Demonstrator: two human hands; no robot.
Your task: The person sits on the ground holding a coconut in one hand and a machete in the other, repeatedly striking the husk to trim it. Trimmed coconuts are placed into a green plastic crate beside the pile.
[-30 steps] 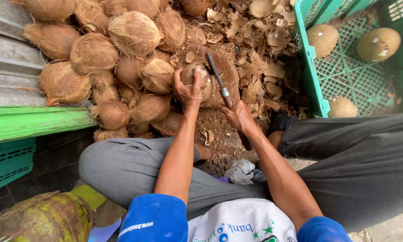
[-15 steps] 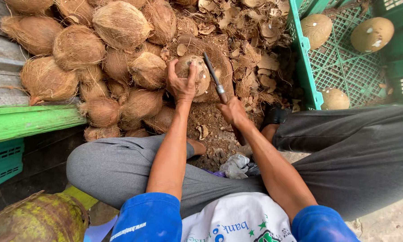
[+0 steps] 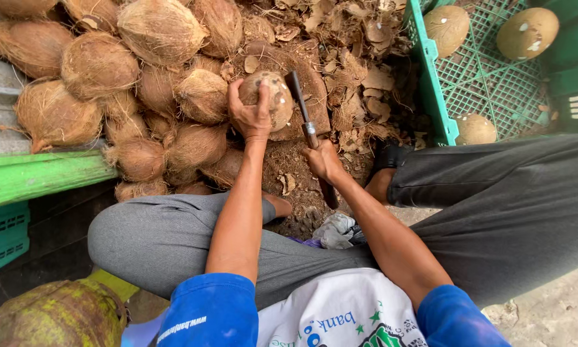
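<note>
My left hand grips a partly husked brown coconut, holding it against a wooden block in front of me. My right hand is closed around the handle of a knife; its dark blade points up and lies against the coconut's right side. A heap of fibrous brown coconuts lies to the left of the held one. I sit with my knees spread, in grey trousers.
A green plastic crate at the right holds three peeled pale coconuts. Husk chips litter the ground behind the block. A green plank and another green crate lie at left. A rag is near my lap.
My left hand has turned the coconut slightly. The knife blade has shifted closer against the coconut's right side, and my right hand has stayed at about the same spot.
</note>
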